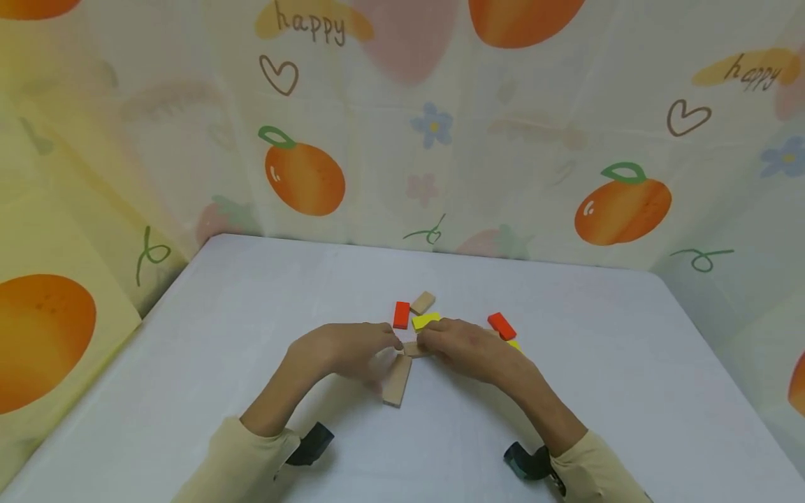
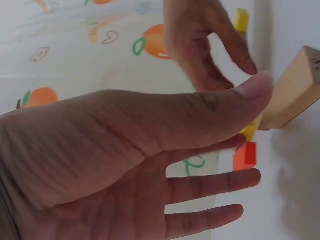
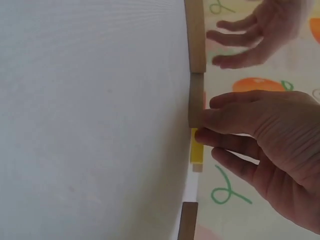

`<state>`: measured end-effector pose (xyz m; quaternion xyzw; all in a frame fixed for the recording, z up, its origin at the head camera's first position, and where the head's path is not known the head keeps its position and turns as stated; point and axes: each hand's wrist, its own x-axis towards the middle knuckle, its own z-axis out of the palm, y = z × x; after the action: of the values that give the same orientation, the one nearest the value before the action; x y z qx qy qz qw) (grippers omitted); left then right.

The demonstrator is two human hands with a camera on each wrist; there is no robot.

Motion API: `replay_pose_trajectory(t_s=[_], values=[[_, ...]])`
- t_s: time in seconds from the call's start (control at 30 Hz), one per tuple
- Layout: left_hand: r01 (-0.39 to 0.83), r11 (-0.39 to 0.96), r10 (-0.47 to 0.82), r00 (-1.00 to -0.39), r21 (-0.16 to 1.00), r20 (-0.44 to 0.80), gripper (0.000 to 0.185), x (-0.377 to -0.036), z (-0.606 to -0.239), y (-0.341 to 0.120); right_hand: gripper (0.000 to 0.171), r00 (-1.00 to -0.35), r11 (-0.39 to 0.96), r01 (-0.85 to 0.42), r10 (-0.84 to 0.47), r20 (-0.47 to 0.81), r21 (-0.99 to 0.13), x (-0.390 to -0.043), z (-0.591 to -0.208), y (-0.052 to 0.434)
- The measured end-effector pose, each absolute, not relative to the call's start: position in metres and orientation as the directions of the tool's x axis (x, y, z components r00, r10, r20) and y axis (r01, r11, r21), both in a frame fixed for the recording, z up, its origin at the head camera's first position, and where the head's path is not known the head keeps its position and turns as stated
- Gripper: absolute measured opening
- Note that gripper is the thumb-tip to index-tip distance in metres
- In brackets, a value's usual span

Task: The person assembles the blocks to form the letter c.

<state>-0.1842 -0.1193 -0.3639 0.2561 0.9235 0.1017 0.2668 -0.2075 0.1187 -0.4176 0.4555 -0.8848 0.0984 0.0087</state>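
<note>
Pale yellow sleeves, black wrist cameras

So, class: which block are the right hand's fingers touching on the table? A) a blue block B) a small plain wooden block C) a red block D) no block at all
B: the right hand has its fingertips on the small plain wooden block.

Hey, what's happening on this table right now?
A person is handling small flat wooden blocks on a white table. The right hand pinches a short plain wooden block; the left hand is open with straight fingers beside it. A longer plain wooden block lies just in front. Two red blocks, a yellow block and another plain block lie behind.
</note>
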Motion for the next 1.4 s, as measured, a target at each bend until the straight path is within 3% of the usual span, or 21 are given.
replay_pose_trajectory(t_s=[0.2,0.3,0.67,1.03,1.2,1.4], values=[[0.556,0.8,0.581,-0.622,0.226,-0.525,0.072,-0.183,-0.355,-0.123,0.028,-0.614,0.595,-0.785,-0.785,0.083,-0.176,-0.21,-0.405,0.128],[0.579,0.795,0.567,-0.604,0.182,-0.56,0.074,-0.184,-0.356,-0.121,0.031,-0.64,0.623,-0.764,-0.765,0.07,-0.168,-0.211,-0.4,0.134],[0.566,0.809,0.547,-0.627,0.158,-0.554,0.077,-0.189,-0.36,-0.112,0.032,-0.746,0.729,-0.656,-0.665,0.024,-0.198,-0.216,-0.379,0.153],[0.666,0.714,0.682,-0.593,0.216,-0.428,0.077,-0.189,-0.367,-0.122,0.03,-0.737,0.714,-0.675,-0.665,0.124,-0.183,-0.228,-0.356,0.195],[0.707,0.685,0.687,-0.55,0.173,-0.475,0.085,-0.189,-0.379,-0.124,0.031,-0.77,0.743,-0.638,-0.62,0.151,-0.202,-0.23,-0.345,0.209],[0.742,0.668,0.658,-0.548,0.063,-0.517,0.091,-0.189,-0.387,-0.125,0.03,-0.777,0.736,-0.63,-0.595,0.206,-0.247,-0.231,-0.33,0.216]])
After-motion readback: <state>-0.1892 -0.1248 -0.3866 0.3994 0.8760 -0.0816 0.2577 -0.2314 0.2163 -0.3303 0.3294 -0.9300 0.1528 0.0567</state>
